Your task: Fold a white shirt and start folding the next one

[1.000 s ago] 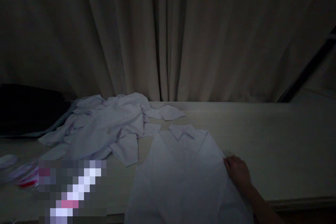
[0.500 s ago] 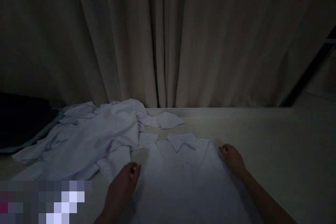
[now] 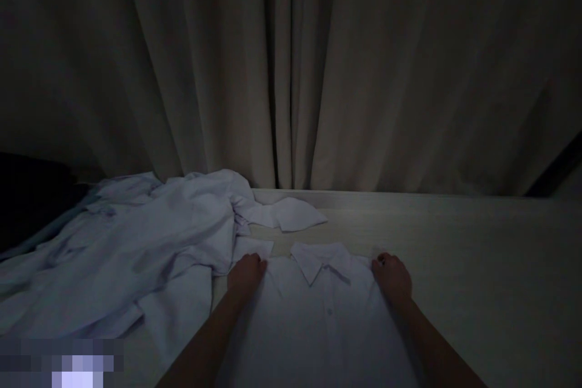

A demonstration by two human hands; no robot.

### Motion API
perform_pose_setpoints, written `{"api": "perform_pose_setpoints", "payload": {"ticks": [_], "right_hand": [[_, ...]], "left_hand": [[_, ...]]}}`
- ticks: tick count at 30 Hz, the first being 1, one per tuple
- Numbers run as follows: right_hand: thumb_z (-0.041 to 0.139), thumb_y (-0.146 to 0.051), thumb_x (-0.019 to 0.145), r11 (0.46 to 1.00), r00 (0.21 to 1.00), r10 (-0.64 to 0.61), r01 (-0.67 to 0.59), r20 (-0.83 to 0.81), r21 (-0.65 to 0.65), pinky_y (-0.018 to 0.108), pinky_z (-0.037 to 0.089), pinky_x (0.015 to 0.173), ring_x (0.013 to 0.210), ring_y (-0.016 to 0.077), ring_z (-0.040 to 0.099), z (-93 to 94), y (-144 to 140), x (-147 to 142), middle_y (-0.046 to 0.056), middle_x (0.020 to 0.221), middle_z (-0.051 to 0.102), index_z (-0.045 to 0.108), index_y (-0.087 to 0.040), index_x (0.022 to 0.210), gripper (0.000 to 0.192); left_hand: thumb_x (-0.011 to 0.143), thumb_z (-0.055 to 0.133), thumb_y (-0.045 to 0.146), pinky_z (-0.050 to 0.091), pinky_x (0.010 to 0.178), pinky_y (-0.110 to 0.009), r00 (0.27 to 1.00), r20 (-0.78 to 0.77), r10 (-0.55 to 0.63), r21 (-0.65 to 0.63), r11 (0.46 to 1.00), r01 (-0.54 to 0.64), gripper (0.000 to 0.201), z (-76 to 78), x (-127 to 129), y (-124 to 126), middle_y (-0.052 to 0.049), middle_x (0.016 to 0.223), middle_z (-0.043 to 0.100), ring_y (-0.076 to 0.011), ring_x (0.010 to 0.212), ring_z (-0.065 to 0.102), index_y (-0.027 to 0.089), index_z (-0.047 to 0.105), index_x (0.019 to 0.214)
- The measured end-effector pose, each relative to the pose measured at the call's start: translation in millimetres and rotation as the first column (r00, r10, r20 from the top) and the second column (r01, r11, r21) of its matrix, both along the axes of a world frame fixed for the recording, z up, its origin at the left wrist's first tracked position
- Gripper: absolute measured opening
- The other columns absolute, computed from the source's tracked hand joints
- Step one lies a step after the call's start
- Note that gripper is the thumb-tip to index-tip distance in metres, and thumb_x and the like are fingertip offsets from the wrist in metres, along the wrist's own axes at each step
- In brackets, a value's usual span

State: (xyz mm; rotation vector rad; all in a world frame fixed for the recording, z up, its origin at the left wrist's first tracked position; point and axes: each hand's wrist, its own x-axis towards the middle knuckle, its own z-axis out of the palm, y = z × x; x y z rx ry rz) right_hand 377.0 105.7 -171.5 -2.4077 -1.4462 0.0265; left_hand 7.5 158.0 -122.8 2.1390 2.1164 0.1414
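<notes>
Shirt on table: white collared shirt lies flat and face up on the pale table, collar pointing away from the person, body of the garment running toward the bottom edge of the view.
Left hand: left hand rests palm down on the shirt's left shoulder, just beside the collar; fingers curled over the shoulder edge, pressing on the cloth; whether any cloth is pinched under them cannot be told in the dim light.
Right hand: right hand rests palm down on the shirt's right shoulder, fingers bent at the edge of the cloth, in the same posture; a true grip cannot be told either.
Arms: both bare forearms run from the bottom of the view up along the two sides of the shirt.
Pile: heap of crumpled white shirts lies on the left of the table, one of its loose parts touching or overlapping the flat shirt's left side near the left hand.
Loose piece: sleeve or corner of white cloth from the heap lies on the table just beyond the collar.
Backdrop: beige curtain hangs in folds behind the table's far edge.
Far left: dark shape sits behind the heap, too dim to identify.
</notes>
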Motion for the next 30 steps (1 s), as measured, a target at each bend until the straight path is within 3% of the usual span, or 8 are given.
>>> {"api": "perform_pose_setpoints", "payload": {"ticks": [5,13,23,25,27,30], "right_hand": [[0.041,-0.037,0.083,0.999,1.0,0.001,-0.002,0.022,0.05,0.032,0.045,0.073,0.086,0.0226,0.061,-9.8,-1.6,11.4,0.013,0.094,0.066,0.065,-0.016,0.098,0.036],[0.038,-0.033,0.085,0.995,0.999,-0.032,0.033,-0.009,0.09,0.03,0.042,0.068,0.082,0.0207,0.061,-16.8,-1.5,20.2,0.012,0.092,0.066,0.066,-0.017,0.093,0.033],[0.04,-0.032,0.084,0.993,0.994,-0.099,0.101,-0.035,0.053,0.031,0.043,0.066,0.081,0.0219,0.06,-7.4,0.4,15.9,0.013,0.09,0.064,0.065,-0.017,0.091,0.031],[0.043,-0.033,0.083,0.989,0.997,-0.079,0.078,-0.005,0.123,0.033,0.043,0.073,0.087,0.0238,0.058,-1.0,-2.6,12.4,0.014,0.095,0.062,0.064,-0.016,0.094,0.03],[0.045,-0.035,0.082,0.968,0.999,-0.025,0.017,0.031,0.251,0.036,0.042,0.081,0.097,0.0262,0.054,6.4,-6.5,4.9,0.016,0.103,0.059,0.062,-0.015,0.101,0.033],[0.043,-0.036,0.084,0.907,0.981,0.188,-0.192,0.045,0.375,0.039,0.039,0.092,0.105,0.026,0.05,14.4,-9.1,-17.4,0.015,0.11,0.056,0.059,-0.015,0.108,0.035]], "left_hand": [[0.083,0.035,0.032,0.044,0.071,-0.029,0.999,-0.006,-0.036,0.014,0.999,0.036,0.032,-2.2,-7.8,3.3,-0.01,0.096,0.07,-0.0205,0.089,0.064,0.019,0.063,0.091],[0.084,0.031,0.035,0.046,0.072,-0.032,0.999,-0.005,0.033,-0.001,0.999,-0.033,0.038,0.6,-12.0,6.1,-0.011,0.099,0.071,-0.0236,0.091,0.065,0.02,0.065,0.09],[0.082,0.034,0.032,0.047,0.071,-0.036,0.998,-0.065,0.019,-0.019,1.0,-0.02,0.036,6.0,-14.1,7.9,-0.012,0.092,0.071,-0.0269,0.087,0.065,0.019,0.067,0.089],[0.084,0.033,0.03,0.046,0.075,-0.037,0.997,-0.079,-0.009,0.015,1.0,0.011,0.038,9.8,-8.2,3.7,-0.014,0.098,0.069,-0.0268,0.092,0.062,0.017,0.065,0.099],[0.086,0.03,0.03,0.043,0.083,-0.039,0.995,-0.091,-0.039,0.108,0.993,0.049,0.044,14.1,1.8,-3.9,-0.015,0.111,0.063,-0.0269,0.102,0.057,0.016,0.053,0.12],[0.088,0.03,0.031,0.037,0.092,-0.04,0.981,-0.106,-0.165,0.256,0.948,0.187,0.048,15.1,23.9,-18.3,-0.014,0.122,0.055,-0.0261,0.111,0.049,0.015,0.039,0.132]]}}
